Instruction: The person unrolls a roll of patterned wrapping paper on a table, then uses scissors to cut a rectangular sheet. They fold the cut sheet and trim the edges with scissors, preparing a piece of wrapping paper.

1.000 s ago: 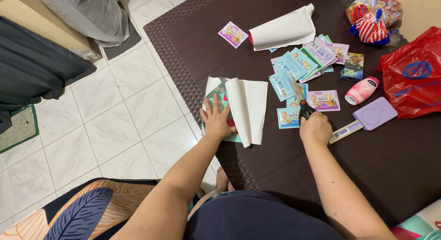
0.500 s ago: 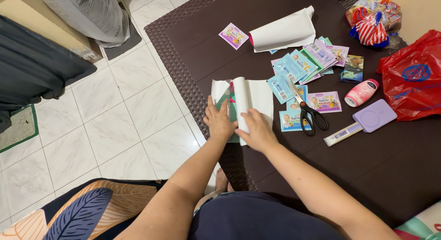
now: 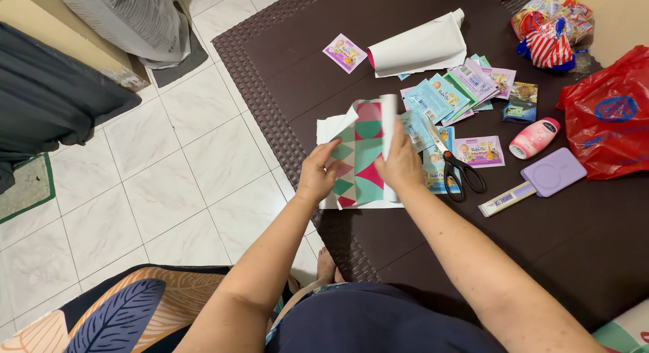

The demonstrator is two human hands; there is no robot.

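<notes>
Patterned wrapping paper [image 3: 358, 153], green-pink triangles, white underside.

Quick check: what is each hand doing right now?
Left hand: fingers pinching the left edge of the patterned wrapping paper.
Right hand: closed on the paper's rolled white edge.

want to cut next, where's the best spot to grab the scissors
Take the scissors by the black loop handles, coming from the near side, by the person's body. They lie flat on the dark table with the handles toward the person and the blades pointing away over the sachets. The right hand is closest, just beside them.
</notes>
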